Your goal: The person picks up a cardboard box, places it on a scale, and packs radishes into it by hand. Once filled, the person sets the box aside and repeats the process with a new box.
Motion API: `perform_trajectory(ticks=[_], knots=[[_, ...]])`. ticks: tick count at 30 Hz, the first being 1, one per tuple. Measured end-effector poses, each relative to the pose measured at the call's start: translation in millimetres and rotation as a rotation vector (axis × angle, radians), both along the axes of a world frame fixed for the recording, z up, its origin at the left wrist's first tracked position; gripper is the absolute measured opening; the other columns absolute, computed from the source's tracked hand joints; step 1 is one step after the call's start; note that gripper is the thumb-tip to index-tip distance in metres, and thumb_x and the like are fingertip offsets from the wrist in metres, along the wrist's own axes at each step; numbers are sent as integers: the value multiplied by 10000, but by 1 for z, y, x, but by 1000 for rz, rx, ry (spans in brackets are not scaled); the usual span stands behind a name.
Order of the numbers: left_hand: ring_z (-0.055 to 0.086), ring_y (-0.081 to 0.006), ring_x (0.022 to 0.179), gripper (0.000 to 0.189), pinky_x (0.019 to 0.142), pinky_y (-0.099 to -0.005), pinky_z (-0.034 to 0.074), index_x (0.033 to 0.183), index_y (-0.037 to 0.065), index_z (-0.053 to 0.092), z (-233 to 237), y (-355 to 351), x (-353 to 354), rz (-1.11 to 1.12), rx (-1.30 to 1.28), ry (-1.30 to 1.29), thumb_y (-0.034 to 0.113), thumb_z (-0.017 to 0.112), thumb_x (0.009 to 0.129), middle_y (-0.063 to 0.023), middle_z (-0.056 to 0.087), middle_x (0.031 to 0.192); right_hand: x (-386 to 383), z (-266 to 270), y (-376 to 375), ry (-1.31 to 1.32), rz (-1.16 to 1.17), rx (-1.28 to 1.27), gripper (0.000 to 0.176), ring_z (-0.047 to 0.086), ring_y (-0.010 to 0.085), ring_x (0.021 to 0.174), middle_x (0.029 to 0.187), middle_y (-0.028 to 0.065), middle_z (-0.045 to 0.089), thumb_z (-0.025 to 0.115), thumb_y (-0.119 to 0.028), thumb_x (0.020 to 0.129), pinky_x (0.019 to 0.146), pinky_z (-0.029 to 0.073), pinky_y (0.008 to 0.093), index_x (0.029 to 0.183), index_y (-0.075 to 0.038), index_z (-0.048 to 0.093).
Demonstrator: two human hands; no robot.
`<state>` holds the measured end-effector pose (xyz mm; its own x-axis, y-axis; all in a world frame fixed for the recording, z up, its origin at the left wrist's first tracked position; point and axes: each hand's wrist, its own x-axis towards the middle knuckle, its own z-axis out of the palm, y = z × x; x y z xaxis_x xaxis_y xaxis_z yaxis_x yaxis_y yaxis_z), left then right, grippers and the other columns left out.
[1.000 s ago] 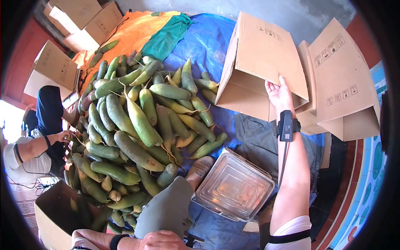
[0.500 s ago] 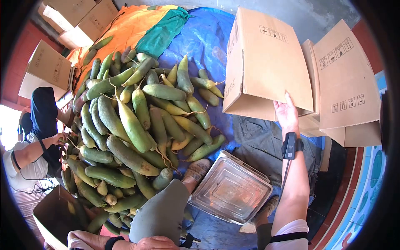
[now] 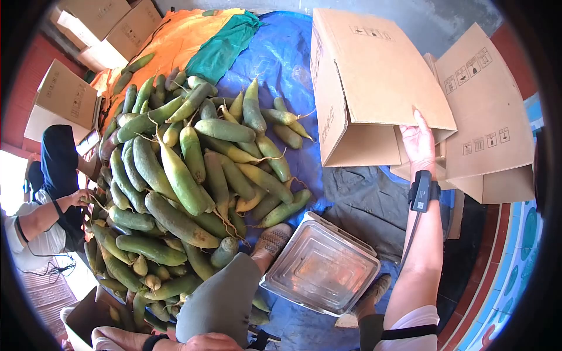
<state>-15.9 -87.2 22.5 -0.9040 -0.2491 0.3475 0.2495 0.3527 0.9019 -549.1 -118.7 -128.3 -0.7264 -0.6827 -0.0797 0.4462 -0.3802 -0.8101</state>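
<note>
My right hand [image 3: 418,140], wearing a dark wrist device, grips the lower edge of an empty-looking cardboard box [image 3: 386,76] at the upper right. The thumb lies on the outer face and the fingers are under the edge. The box lies tilted, its open end facing me. At the bottom edge my left hand [image 3: 212,342] is by my grey-trousered knee [image 3: 219,298]; its fingers are mostly out of frame. A big heap of long green radishes [image 3: 181,164] fills the middle and left, some tapering to thin yellowish root tips.
Another open box [image 3: 486,111] stands on the right. A clear-lidded plastic bin [image 3: 322,263] sits between my feet. Blue tarp [image 3: 275,52] covers the floor. At left, a co-worker's hand [image 3: 82,196] touches the heap. A box with radishes [image 3: 88,322] stands lower left.
The held box has swung, its near edge shifting right with my right hand and more of its open end showing. My left hand has stayed low by my knee.
</note>
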Motion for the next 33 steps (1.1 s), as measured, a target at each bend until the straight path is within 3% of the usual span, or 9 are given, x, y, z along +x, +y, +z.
perform_trajectory(ticks=[1,5,7,11,15,22,27,30,33], knots=[[629,-258,650,268,551,-343,479,894,1,599,0,0,0,1,-9,-11,269,608,912,-142,650,846,3,0,-4,16,-52,-1,286,636,174,937,1117,67,668,638,-125,914,782,497,323,1194,-97,584],[628,-259,648,275,549,-346,482,895,3,598,0,-2,-2,-19,-11,-36,277,609,915,-140,649,846,-20,-25,-1,66,29,52,261,632,160,939,1123,63,667,627,-161,929,766,488,313,1183,-107,599],[627,-259,646,275,544,-345,481,896,3,598,1,-2,-5,-16,-22,-32,278,610,914,-140,650,846,-29,-53,0,-53,306,51,219,635,179,964,1055,58,678,598,-212,949,815,498,332,1124,-88,640],[627,-256,641,274,533,-339,477,893,5,598,1,0,-9,-5,-29,-28,278,613,911,-138,651,843,3,-47,-9,-149,42,51,237,621,161,884,1007,42,674,578,-228,963,787,495,322,1152,-90,619],[627,-255,639,273,533,-340,475,894,8,597,1,0,-11,-20,-22,-28,280,613,911,-135,653,839,14,-73,0,-164,173,49,181,626,161,923,1029,40,671,579,-219,962,798,498,326,1090,-97,618],[626,-252,635,279,533,-338,475,903,8,595,0,2,-8,-13,-19,-13,286,617,909,-133,652,838,84,-23,13,-150,90,152,171,624,134,906,1013,15,672,600,-207,942,802,485,332,1077,-105,628],[623,-248,630,272,538,-337,481,901,7,594,0,3,-8,-7,-5,2,278,620,908,-132,649,834,92,-26,53,-136,100,193,172,634,139,912,1039,12,683,621,-219,934,775,473,324,1082,-132,630],[621,-246,627,262,539,-335,483,898,6,592,0,1,-9,-9,2,12,266,621,906,-130,647,832,72,-44,69,-346,31,181,164,624,145,860,1010,13,686,640,-239,924,746,465,312,1068,-160,626],[618,-242,625,255,538,-334,482,896,4,592,0,1,-10,-13,-7,17,258,621,906,-129,647,834,76,-44,61,-373,-33,166,157,615,136,831,994,9,684,634,-250,929,744,463,313,1060,-165,623]])
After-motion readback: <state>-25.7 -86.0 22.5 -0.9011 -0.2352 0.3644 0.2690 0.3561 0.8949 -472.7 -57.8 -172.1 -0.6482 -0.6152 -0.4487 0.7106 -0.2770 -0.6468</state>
